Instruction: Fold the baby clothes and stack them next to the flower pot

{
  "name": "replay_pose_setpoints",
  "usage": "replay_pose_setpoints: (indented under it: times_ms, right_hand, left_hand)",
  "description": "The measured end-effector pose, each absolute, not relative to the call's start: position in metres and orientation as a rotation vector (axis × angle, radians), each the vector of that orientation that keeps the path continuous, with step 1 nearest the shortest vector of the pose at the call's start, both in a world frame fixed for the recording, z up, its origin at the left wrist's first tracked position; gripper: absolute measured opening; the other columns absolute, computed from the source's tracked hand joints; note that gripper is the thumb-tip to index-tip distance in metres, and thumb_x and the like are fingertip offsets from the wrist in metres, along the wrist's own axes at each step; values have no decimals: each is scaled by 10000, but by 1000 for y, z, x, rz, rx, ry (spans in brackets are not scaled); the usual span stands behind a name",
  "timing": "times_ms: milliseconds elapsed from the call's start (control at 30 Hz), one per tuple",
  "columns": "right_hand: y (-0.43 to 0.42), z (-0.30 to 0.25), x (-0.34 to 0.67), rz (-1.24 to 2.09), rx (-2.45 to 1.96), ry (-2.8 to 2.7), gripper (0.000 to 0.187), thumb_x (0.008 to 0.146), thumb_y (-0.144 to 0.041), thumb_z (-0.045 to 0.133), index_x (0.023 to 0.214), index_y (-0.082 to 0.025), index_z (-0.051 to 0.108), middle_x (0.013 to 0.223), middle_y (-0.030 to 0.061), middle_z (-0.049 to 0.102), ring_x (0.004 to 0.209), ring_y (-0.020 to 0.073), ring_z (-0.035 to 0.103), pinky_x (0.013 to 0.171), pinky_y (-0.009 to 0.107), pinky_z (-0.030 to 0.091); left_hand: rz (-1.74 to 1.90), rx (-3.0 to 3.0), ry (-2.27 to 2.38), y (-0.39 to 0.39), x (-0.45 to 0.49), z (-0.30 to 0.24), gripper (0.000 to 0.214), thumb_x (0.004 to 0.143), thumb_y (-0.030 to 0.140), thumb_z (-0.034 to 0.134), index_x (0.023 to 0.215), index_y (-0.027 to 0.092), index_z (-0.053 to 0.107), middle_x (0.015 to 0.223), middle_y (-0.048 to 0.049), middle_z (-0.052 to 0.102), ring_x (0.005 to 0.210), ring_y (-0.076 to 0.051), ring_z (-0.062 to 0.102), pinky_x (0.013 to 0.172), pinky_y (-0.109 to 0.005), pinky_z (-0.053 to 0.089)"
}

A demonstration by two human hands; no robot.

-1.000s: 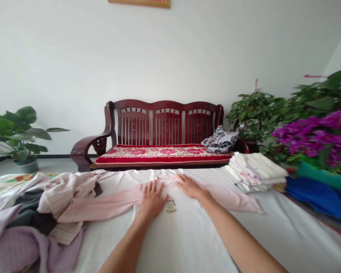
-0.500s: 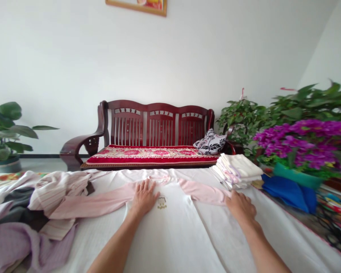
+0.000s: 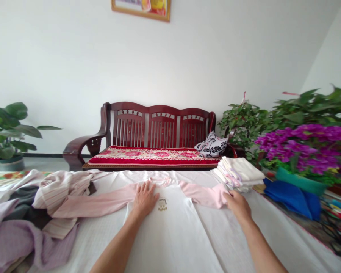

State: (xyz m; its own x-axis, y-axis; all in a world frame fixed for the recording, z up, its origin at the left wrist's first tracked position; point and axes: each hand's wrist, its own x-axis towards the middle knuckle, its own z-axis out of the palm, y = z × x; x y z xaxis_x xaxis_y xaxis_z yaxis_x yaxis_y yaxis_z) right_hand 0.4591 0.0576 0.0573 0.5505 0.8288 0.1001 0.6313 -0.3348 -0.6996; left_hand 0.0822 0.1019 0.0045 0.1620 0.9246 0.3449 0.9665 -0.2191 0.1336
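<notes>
A white top with pink sleeves [image 3: 170, 223] lies spread flat on the white-covered table [image 3: 272, 242]. My left hand [image 3: 144, 199] rests flat on its chest, fingers stretched out, beside a small printed motif [image 3: 161, 204]. My right hand [image 3: 238, 204] is at the end of the right pink sleeve [image 3: 203, 195], fingers curled onto the cuff, holding it.
A heap of loose clothes [image 3: 31, 212] lies at the left. A stack of folded clothes [image 3: 238, 172] sits at the right, next to blue cloth [image 3: 292, 195] and purple flowers [image 3: 309, 146]. A dark red wooden bench [image 3: 156, 136] stands behind the table, with potted plants on both sides.
My right hand slid from the collar out along the right sleeve to its cuff and closed on it, pulling it slightly inward. My left hand stayed flat on the chest.
</notes>
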Motion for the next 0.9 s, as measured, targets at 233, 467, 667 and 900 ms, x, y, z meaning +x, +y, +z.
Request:
replay_pose_setpoints:
  times_ms: [233,467,667,900]
  right_hand:
    - [63,79,352,1126,-1071,-1310,611,693,-650,691,1100,-195,683,966,109,731,936,267,683,836,411,535]
    - [76,49,370,856,-1299,-1272,601,714,-664,641,1054,-172,694,1033,128,731,985,292,678,917,442,506]
    - [86,13,377,775,-1396,-1400,503,694,-473,651,1108,-187,669,1090,95,713,962,249,666,899,389,507]
    - [69,29,329,345,-1626,-1732,618,718,-381,674,1308,-266,529,1191,54,606,1034,230,614,848,358,486]
  left_hand:
    - [-626,-2348,-1874,97,78,10,400,961,315,464,1337,204,548,1517,-134,428,1361,-295,414,1151,-491,259]
    - [-712,-2410,-1861,99,75,15,348,1024,264,303,1134,199,627,1238,-102,625,1163,-223,556,1036,-386,379]
    - [-421,-2449,-1698,91,73,29,308,956,122,363,1091,167,637,996,-114,680,1040,-258,581,890,-377,441]
    - [-485,-2457,-1793,79,67,35,269,923,204,463,1090,271,663,964,-70,700,1030,-240,588,922,-381,435]
